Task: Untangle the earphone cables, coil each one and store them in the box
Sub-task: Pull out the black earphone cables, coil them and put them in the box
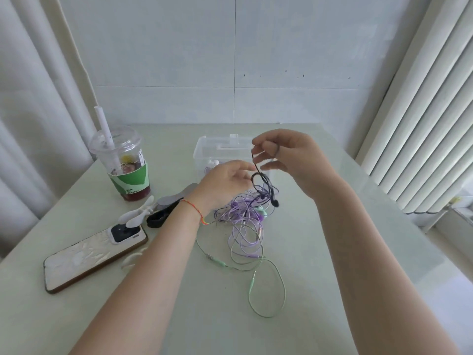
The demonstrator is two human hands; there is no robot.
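A tangle of earphone cables lies mid-table: purple cable [243,221], pale green cable [268,285] looping toward me, and a black cable [263,185] lifted out of the pile. My right hand [284,155] is raised above the tangle and pinches the black cable's upper end. My left hand [225,180] is beside it, its fingertips curled at the black loop just below. A black earbud [275,203] dangles near the pile. Behind my hands stands the clear plastic box [204,155], open, with something pale inside.
A plastic cup [125,165] with a straw and green sleeve stands at the left. A phone [92,257] lies face down near the left edge, with a white clip [138,216], a black clip [161,216] and a grey insole-shaped piece [179,196] beside it. Window blinds [422,124] at right.
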